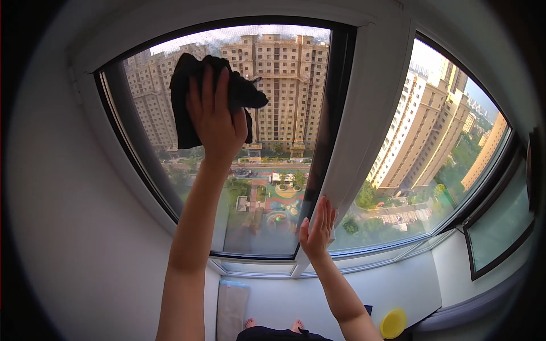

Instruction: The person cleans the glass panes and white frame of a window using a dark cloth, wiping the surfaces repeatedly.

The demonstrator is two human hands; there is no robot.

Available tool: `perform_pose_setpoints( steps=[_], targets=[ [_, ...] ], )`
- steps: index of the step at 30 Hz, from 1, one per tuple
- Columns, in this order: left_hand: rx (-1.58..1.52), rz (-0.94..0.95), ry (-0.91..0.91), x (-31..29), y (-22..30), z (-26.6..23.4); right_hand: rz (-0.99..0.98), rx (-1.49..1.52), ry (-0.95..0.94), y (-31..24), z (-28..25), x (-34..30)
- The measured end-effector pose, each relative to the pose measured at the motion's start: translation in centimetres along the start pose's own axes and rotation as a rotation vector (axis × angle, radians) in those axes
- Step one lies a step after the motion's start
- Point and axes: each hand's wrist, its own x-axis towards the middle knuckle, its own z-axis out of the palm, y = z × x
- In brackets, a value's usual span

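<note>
Pressing black cloth (193,108) against window pane (273,170), left hand (216,122).

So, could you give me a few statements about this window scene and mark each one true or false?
1. The left hand presses a black cloth against the tall glass window pane. True.
2. The right hand holds a spray bottle. False: it rests flat and bare on the white window frame.
3. A round yellow plastic dish lies low at the right. True.
4. The cloth is white. False: it is black.
</note>
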Motion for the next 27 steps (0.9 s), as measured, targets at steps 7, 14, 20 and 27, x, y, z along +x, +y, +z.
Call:
perform_pose_setpoints(
  steps=[7, 14, 20, 27],
  targets=[
    [-0.014, 0.232, -0.252, -17.9, 2.8, -1.1, -0.028, -0.073, -0.019, 1.1, 0.8, -2.0],
    [-0.479, -0.358, -0.698, -31.3, 5.8, -9.6, 0.039, 0.418, -0.061, -1.6, 0.2, -4.4],
    [-1.048, -1.777, -0.96, -32.9, 6.0, -15.1, 0.364, 0.745, -0.529, -4.3, 1.6, -8.6],
    [-0.738, -1.406, -1.023, -31.6, 5.3, -19.7, 0.517, 0.681, -0.712, -3.8, 1.3, -12.6]
  ],
)
